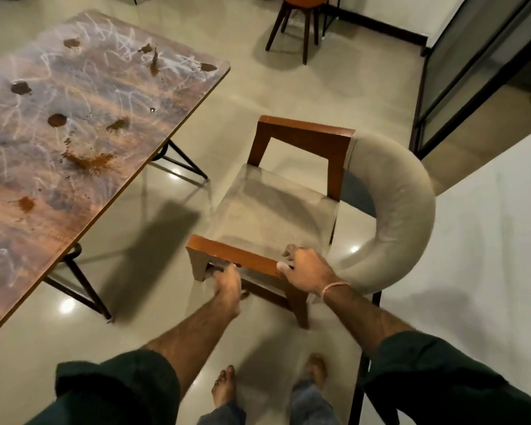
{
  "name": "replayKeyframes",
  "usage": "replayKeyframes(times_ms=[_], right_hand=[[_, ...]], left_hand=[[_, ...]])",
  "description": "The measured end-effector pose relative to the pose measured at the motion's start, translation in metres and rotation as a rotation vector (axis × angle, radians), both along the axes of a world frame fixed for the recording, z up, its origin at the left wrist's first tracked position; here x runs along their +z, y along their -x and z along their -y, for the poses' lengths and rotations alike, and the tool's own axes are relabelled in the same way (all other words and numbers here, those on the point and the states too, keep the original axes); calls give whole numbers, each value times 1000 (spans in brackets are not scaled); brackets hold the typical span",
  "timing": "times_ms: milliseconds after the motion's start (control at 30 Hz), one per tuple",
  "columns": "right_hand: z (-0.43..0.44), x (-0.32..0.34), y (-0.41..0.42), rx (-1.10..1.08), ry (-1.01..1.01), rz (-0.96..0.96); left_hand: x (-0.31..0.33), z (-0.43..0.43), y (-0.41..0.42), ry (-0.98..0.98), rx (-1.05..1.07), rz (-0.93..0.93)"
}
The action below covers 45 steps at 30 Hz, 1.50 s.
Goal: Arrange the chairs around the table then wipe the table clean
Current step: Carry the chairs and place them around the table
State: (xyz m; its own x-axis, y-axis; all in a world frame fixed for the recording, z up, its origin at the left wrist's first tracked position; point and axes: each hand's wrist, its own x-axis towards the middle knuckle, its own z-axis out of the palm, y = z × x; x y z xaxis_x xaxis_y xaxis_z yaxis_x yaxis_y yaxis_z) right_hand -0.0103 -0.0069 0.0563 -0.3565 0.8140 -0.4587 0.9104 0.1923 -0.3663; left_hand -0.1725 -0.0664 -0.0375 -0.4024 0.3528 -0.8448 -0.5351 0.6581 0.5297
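1. Armchair (273,207) stands on the floor, right of the stained bench (74,118) and apart from it, seat front facing it.
2. Both hands grasp the near armrest (249,259): left hand (227,280) fingers hooked under the front end, right hand (308,273) fingers wrapped over the rear end.
3. Likely heavy; wood frame rigid, padded back soft. Armrests give the firmest hold.

We saw the surface (129,96) marked with brown spills (88,162) and white scribbles (86,26). It stood on black legs (184,162) on the glossy floor (334,93), with an armchair (270,210) near it and an orange stool (302,0) farther off.
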Motion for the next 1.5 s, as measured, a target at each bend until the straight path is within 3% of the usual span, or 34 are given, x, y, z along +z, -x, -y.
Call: replayKeyframes(times_ms=[100, 200, 533, 700, 833, 1000, 1100, 1233, 1400, 1500], right_hand=[[-18, 14, -48, -61, -65, -42], [-46, 26, -97, -71, -145, -52], [-148, 47, -222, 74, -434, 165], [-206, 39, -242, 220, -398, 124], [-238, 36, -239, 395, -297, 220], [-253, 29, -249, 645, -271, 228], [-261, 25, -254, 762, -285, 171], [-275, 24, -257, 902, -223, 79], [-289, 19, -253, 1088, -143, 27], [-299, 13, -257, 1196, -150, -49]], left_hand=[[17, 2, -54, -91, 119, 267], [29, -3, -100, -163, 207, 333], [39, -39, -159, 28, 472, -82], [44, -55, -177, 89, 569, -171], [41, -60, -179, 128, 586, -272], [27, -53, -182, 191, 456, -436], [19, -46, -180, 158, 302, -675], [24, -47, -195, 277, -43, -1002], [42, -60, -231, 200, -366, -1037], [66, -77, -269, 163, -412, -970]])
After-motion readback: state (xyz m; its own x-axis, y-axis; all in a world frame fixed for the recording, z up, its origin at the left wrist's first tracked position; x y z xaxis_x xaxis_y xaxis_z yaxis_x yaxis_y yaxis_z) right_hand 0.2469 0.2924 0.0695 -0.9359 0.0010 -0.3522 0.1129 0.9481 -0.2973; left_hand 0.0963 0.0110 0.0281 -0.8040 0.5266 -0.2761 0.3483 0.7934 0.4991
